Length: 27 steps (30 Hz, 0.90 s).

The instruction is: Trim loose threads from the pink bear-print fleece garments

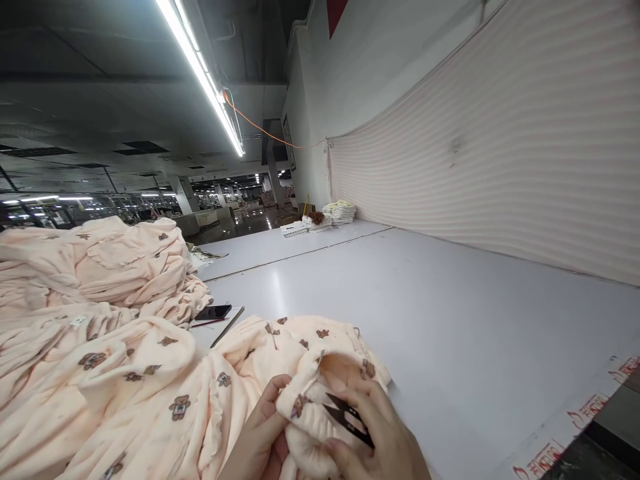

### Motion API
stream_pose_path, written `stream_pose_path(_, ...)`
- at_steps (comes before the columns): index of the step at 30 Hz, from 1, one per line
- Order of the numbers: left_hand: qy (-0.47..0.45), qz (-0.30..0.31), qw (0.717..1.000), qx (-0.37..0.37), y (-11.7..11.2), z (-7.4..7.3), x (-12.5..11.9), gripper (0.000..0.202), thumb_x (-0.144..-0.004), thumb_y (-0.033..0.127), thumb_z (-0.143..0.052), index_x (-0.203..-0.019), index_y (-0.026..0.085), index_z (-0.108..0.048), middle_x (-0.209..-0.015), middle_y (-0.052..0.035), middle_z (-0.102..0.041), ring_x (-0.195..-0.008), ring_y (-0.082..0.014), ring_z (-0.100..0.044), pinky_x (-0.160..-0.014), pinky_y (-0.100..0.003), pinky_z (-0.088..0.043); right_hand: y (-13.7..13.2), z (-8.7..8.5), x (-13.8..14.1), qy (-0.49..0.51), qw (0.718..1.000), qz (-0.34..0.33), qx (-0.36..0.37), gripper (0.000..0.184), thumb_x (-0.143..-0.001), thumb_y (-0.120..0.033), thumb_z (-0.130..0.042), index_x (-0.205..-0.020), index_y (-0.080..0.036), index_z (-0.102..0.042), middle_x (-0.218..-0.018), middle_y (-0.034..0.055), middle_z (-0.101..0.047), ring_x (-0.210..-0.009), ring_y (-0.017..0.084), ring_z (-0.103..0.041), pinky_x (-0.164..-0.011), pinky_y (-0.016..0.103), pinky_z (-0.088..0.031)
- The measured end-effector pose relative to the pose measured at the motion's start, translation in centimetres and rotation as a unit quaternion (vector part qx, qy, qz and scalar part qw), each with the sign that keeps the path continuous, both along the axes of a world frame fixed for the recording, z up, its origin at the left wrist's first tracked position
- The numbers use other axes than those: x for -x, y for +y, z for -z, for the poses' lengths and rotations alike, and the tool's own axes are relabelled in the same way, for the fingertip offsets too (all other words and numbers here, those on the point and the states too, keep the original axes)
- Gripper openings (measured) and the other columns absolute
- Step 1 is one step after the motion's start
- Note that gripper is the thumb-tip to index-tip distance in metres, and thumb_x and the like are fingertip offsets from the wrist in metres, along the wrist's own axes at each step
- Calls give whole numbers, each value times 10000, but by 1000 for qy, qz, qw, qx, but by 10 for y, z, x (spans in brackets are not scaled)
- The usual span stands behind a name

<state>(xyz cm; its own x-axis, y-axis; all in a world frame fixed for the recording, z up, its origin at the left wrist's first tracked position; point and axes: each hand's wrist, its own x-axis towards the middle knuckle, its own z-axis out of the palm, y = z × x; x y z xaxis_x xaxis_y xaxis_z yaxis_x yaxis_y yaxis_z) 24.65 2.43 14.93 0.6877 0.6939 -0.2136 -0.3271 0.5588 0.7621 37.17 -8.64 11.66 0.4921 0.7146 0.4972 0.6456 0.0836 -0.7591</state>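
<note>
A peach fleece garment (300, 333) printed with small brown bears lies bunched at the front of the table. My left hand (267, 427) grips its gathered edge, thumb on top and fingers beneath the cloth. In my right hand (383, 427) is a pair of black thread snips (350, 420), its pointed blades directed left at the opening of the gathered edge. The lower fingers of that hand also touch the fabric. Whether the blades meet a thread is too small to tell.
More peach fleece (90, 267) is heaped on the left. Beside it are a dark phone (213, 312) and a notepad (230, 328). Folded pale cloth stacks (340, 212) stand at the far end of the pale table (450, 320). A striped cloth sheet (500, 147) hangs along the right.
</note>
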Motion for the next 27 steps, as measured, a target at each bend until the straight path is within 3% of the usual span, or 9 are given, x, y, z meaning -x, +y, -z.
stream_pose_path(3, -1, 9, 1000, 8, 1, 3, 2, 428, -649, 171, -797, -915, 256, -472, -825, 16, -677, -749, -181, -678, -674, -265, -492, 12, -9, -2, -61, 998, -23, -6, 266, -791, -238, -571, -1041, -290, -646, -999, 29, -646, -823, 172, -686, -696, 228, -554)
stream_pose_path(9, -8, 31, 999, 15, 6, 12, 3, 385, -636, 182, -810, -877, 254, -518, -731, 32, -674, -783, -178, -681, -693, -237, -470, 22, 1, 0, -105, 994, -24, -15, 265, -796, -233, -561, -1032, -278, -672, -991, 23, -669, -782, 163, -681, -708, 234, -550)
stream_pose_path(14, 0, 40, 999, 30, 16, 25, 10, 306, -656, 231, -792, -908, 228, -617, -927, -36, -731, -1019, -268, -645, -881, -358, -480, 24, 7, 0, -78, 994, -25, -74, 221, -847, -281, -512, -983, -280, -686, -914, 28, -666, -775, 157, -663, -671, 215, -534)
stream_pose_path(16, 4, 58, 997, 49, 26, 37, 17, 251, -729, 343, -723, -932, 206, -668, -1008, -80, -731, -1133, -298, -587, -956, -398, -449, 23, 13, -6, -25, 993, 24, -110, 224, -852, -311, -509, -1004, -255, -663, -959, 51, -648, -806, 163, -655, -660, 208, -533)
stream_pose_path(18, 6, 59, 997, 44, 34, 47, 22, 257, -770, 407, -667, -931, 210, -703, -1064, -93, -725, -1195, -301, -546, -1010, -422, -410, 23, 24, -13, 59, 986, 99, -122, 236, -851, -355, -530, -1016, -220, -632, -1028, 83, -635, -922, 195, -641, -745, 236, -535)
stream_pose_path(20, 11, 57, 998, 18, 38, 50, 23, 251, -787, 396, -651, -962, 227, -712, -1110, -88, -713, -1207, -300, -540, -1033, -441, -386, 26, 38, -18, 156, 975, 118, -106, 274, -839, -413, -560, -992, -195, -626, -1041, 103, -657, -994, 224, -632, -827, 280, -526)
stream_pose_path(24, 5, 111, 993, 39, 32, 35, 10, 481, -804, 476, -591, -1189, 190, -603, -1140, -122, -695, -1174, -321, -565, -989, -450, -427, 41, 75, -2, 251, 963, 10, -101, 389, -806, -560, -561, -831, -182, -650, -837, 77, -705, -829, 213, -684, -756, 266, -546)
stream_pose_path(27, 107, 26, 994, 1, 31, 25, -8, 603, -721, 376, -728, -1247, 170, -515, -1019, -115, -736, -1031, -310, -654, -875, -399, -503, 47, 94, 23, 256, 960, 1, -114, 433, -779, -622, -558, -800, -196, -637, -733, 54, -694, -671, 190, -687, -643, 241, -554)
